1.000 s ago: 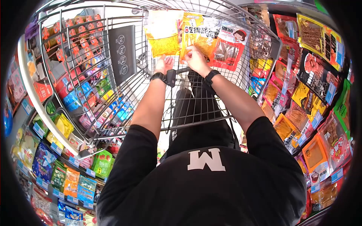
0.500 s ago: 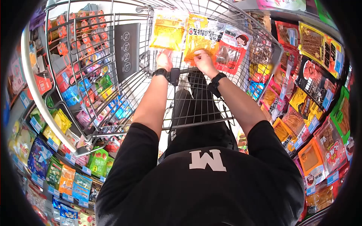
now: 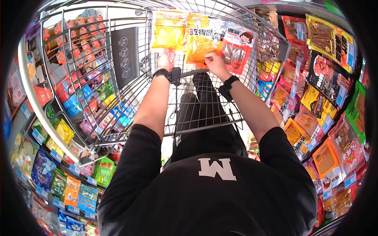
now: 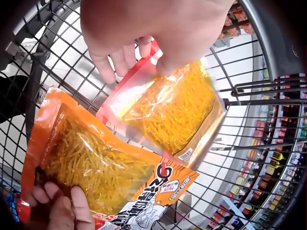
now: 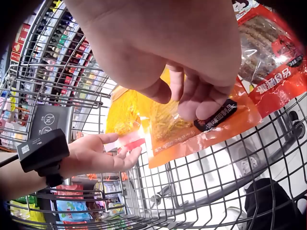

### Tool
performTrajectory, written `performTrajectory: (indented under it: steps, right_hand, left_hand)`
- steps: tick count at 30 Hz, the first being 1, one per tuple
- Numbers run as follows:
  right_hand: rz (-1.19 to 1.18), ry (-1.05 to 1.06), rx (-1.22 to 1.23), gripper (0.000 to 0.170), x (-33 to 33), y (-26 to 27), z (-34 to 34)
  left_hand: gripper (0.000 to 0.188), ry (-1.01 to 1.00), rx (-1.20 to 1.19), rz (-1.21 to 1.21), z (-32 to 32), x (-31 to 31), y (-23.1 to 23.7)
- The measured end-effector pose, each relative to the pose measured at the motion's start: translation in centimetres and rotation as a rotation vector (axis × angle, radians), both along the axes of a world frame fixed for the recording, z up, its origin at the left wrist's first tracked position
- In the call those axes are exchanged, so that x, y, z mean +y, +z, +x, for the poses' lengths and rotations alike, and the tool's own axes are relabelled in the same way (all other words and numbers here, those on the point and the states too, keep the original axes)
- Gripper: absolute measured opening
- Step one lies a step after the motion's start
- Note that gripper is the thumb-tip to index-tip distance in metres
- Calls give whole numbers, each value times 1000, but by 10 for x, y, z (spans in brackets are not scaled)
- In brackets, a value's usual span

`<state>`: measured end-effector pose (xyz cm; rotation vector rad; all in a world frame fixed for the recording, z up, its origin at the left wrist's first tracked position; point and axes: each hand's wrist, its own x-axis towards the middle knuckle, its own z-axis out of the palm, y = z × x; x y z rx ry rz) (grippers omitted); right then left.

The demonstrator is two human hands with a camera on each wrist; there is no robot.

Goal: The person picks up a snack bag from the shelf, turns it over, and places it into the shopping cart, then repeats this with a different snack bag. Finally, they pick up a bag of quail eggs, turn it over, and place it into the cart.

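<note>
Three snack packs stand side by side against the cart's far end in the head view. A yellow pack of shredded snack (image 3: 169, 33) is on the left, a similar orange-edged pack (image 3: 202, 43) is in the middle, and a red and white pack of dark pieces (image 3: 237, 45) is on the right. My left hand (image 3: 165, 61) is at the lower edge of the yellow pack, its thumb against the pink border and its fingers loosely extended. My right hand (image 3: 217, 65) rests its fingertips on the lower right of the orange-edged pack, thumb apart from the fingers.
The wire shopping cart (image 3: 204, 128) surrounds both hands, with a dark sign panel (image 3: 125, 57) on its left side. Shelves of bagged snacks run along both sides, with dried snack packs (image 3: 330, 35) on the right and candy bags (image 3: 73, 190) on the left.
My right hand has moved rightward from the left part of the orange-edged pack to its lower right. My left hand has turned at the yellow pack's lower edge, and that pack's glare has shifted.
</note>
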<state>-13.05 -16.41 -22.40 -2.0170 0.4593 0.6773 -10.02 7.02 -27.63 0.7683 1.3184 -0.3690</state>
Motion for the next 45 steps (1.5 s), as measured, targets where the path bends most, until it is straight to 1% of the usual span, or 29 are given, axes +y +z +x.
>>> performTrajectory:
  steps: [2,6,9,10,11,13,15,16,17,19,20,21,22,23,25,27,29,30,31,32,33,34,35,36,37,38,39,40,45]
  right_hand:
    - [-9,6,-17,21,-6,2,-2]
    - [85,-110,-41,18,-16,-7,-9]
    - [109,-136,-68,18,-26,-11,-19]
    - [139,-122,-45,18,-28,-5,-20]
    - [169,-106,-28,19,-30,0,-18]
    - [192,-69,-26,22,-38,9,-18]
    - [324,-139,89,23,-43,38,-14]
    - [274,-52,18,23,-51,39,-17]
    - [50,92,-13,23,-47,82,-12]
    - [85,-20,-48,25,-54,81,-28]
    - [104,-117,-33,27,-50,116,-34]
    - [125,-217,-19,28,-43,157,-44]
    - [69,-287,-119,31,-38,182,-56]
    - [76,-298,-228,34,-45,183,-73]
    - [-55,-358,-373,40,-53,189,-106]
    - [-91,-327,-318,41,-61,236,-141]
    - [-172,-315,-551,39,-87,201,-189]
    - [-210,-346,-404,36,-98,197,-210]
    - [-243,-380,-255,33,-111,189,-232]
    - [-269,-305,-149,27,-140,140,-260]
    - [-201,-461,-277,26,-143,132,-291]
    - [-248,-409,-240,24,-143,160,-315]
    - [-296,-250,-136,19,-145,186,-341]
    - [-233,-249,-20,17,-153,187,-367]
    - [-413,-6,-36,18,-156,190,-396]
    - [-482,57,51,19,-159,189,-421]
    - [-340,-154,305,19,-166,168,-447]
    - [-268,-293,390,27,-162,184,-464]
    - [-139,-424,288,21,-161,164,-557]
  left_hand:
    - [36,-91,33,5,0,5,-3]
    - [42,-50,87,15,-9,10,4]
    - [31,-113,50,43,-18,20,17]
    - [27,-156,-49,78,-22,25,32]
    - [27,-86,-81,172,-24,23,47]
    - [28,-126,-133,44,-28,43,57]
    - [16,-70,-118,-111,-32,53,75]
    - [16,-206,-153,-170,-38,65,77]
    - [18,-345,-189,-226,-43,75,79]
    - [27,-574,-123,-46,-46,61,146]
    - [32,-699,-150,-40,-51,66,162]
    - [30,-789,-215,44,-55,61,209]
    - [30,-865,-249,99,-60,59,239]
    - [30,-936,-279,155,-68,59,260]
    - [30,-1047,-353,320,-90,61,265]
    - [27,-1330,-456,600,-114,69,245]
    - [26,-1497,-644,931,-138,59,316]
    - [24,-1404,-807,1016,-146,59,305]
    - [23,-1371,-851,1017,-150,55,308]
    - [19,-1407,-903,1095,-154,52,314]
    - [19,-1404,-955,1096,-160,52,309]
    - [18,-1503,-921,1110,-166,49,315]
    - [17,-1682,-954,1215,-168,51,315]
    - [17,-1714,-989,1296,-172,48,320]
    - [19,-1749,-911,1317,-173,45,320]
    - [20,-1758,-925,1363,-174,45,316]
    - [20,-1722,-887,1394,-177,40,324]
    - [21,-1728,-895,1389,-175,40,317]
    - [24,-1755,-764,1464,-173,32,311]
